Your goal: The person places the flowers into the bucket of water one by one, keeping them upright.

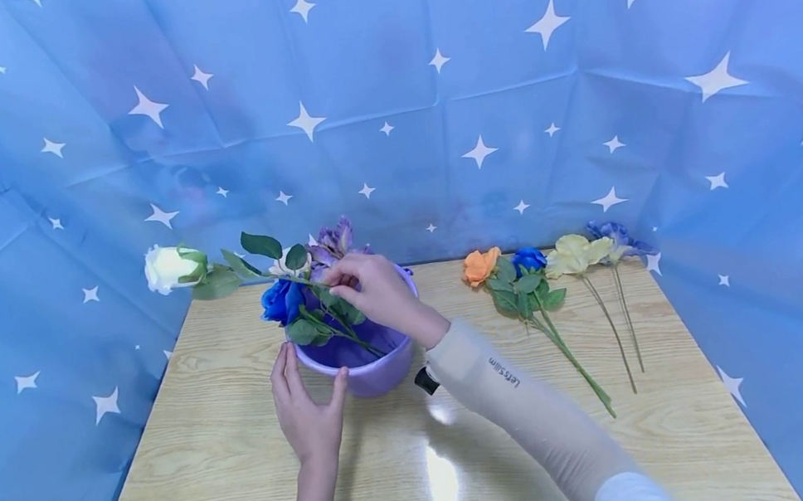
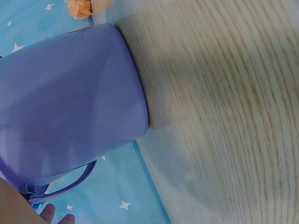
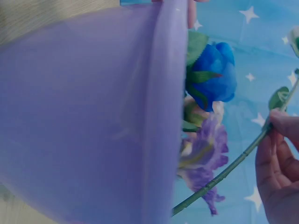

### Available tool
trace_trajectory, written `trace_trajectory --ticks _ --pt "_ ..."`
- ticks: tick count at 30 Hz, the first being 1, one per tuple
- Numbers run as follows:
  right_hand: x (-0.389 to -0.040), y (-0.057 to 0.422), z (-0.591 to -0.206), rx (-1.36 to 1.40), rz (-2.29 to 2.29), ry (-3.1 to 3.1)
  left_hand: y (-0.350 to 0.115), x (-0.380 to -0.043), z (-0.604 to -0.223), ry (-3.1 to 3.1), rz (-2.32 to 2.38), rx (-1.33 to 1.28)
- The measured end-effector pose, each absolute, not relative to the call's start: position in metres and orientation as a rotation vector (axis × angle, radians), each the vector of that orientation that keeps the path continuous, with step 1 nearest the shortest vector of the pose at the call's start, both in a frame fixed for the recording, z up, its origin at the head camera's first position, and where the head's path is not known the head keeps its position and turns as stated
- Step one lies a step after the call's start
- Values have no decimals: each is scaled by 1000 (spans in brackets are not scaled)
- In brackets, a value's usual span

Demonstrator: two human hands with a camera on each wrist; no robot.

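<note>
A white rose [image 1: 175,268] with green leaves is held by its stem, pinched between my right thumb and fingers. My right hand [image 1: 370,289] is over the purple bucket [image 1: 380,378], and the rose's head points left beyond the rim. In the right wrist view its green stem [image 3: 224,175] slants down behind the rim. My left hand [image 1: 310,412] touches the bucket's near left rim, fingers and thumb spread and fairly straight. In the bucket stand a blue rose [image 1: 283,301] and a purple flower [image 1: 337,242]; a pale bloom beside them is partly hidden.
To the right on the wooden table [image 1: 195,468] lie an orange rose [image 1: 481,266], another blue rose [image 1: 529,260], a pale yellow flower [image 1: 577,254] and a blue-violet flower [image 1: 620,240]. A starry blue cloth [image 1: 377,53] hangs behind. The bucket's handle [image 2: 70,186] hangs at its side.
</note>
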State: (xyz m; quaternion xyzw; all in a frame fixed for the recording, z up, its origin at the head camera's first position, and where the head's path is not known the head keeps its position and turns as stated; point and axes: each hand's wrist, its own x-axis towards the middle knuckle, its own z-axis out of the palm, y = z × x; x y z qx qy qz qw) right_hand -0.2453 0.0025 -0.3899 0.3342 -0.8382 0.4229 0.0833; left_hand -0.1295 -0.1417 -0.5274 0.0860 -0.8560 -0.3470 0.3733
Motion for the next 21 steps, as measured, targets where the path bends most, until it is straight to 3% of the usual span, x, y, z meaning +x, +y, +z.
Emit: trace_trajectory --ticks 21 --pt "-246 9 -428 932 1228 -2551 -141 -130 -527 -2177 -889 209"
